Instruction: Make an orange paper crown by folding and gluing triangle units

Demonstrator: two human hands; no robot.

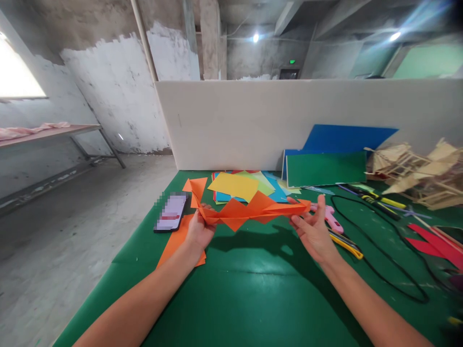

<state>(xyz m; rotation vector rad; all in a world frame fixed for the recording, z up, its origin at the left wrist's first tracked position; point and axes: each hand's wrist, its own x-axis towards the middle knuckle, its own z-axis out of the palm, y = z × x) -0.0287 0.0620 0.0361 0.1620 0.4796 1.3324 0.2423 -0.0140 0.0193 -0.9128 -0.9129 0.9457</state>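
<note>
A long strip of folded orange paper [237, 212], with pointed diamond-like edges, stretches between my two hands above the green table. My left hand [201, 229] is closed on it near its left end, where a folded part sticks up past the fingers. At the other end, my right hand [314, 230] pinches the strip's tip between thumb and fingers, one finger pointing up. Under my left forearm lie flat orange sheets [177, 246]. A phone [171, 212] rests beside them. Just beyond my right hand are a pink glue gun [333, 220] and a yellow-and-black cutter [346, 244].
Coloured paper sheets [233, 185] are stacked at the back of the green table [238, 308]. Green and blue boards [327, 168] lean on a white partition [231, 125]. At right are a wooden stick model [415, 173], a black cable [394, 267] and red paper pieces [434, 243].
</note>
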